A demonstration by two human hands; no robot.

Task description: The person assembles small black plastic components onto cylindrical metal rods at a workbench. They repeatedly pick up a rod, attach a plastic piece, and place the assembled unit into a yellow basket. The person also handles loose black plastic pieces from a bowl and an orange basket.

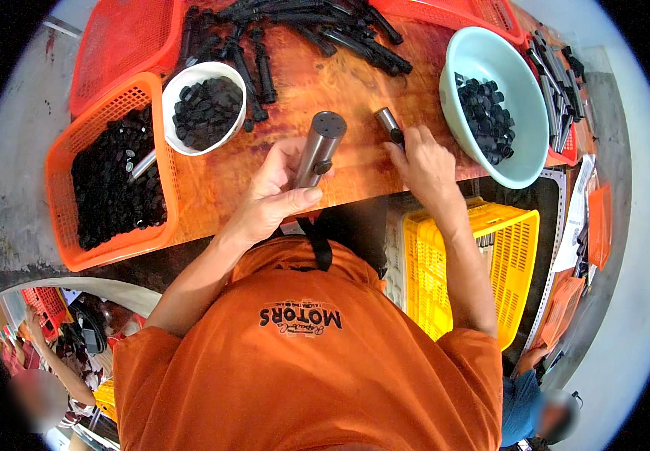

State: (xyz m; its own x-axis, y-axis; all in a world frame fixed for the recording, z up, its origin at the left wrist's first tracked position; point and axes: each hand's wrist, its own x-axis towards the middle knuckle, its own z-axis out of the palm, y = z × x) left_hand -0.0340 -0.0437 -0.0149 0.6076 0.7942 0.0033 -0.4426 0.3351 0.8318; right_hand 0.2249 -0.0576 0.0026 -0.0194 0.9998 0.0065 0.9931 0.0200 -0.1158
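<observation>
My left hand is wrapped round a thick grey metal cylinder, tilted so that its flat end with small holes faces up. A round black knob sticks out of the cylinder's side, next to my thumb. To the right, my right hand is closed on a shorter, thinner piece, a silver tube with a black part at the end near my fingers. This tube is held low over the wooden table; whether it touches the wood I cannot tell. The two pieces are apart.
An orange basket of small black parts and a white bowl stand left. A pale blue basin with black caps is at right. Black tubes lie at the back. A yellow crate stands below. Other people are at both sides.
</observation>
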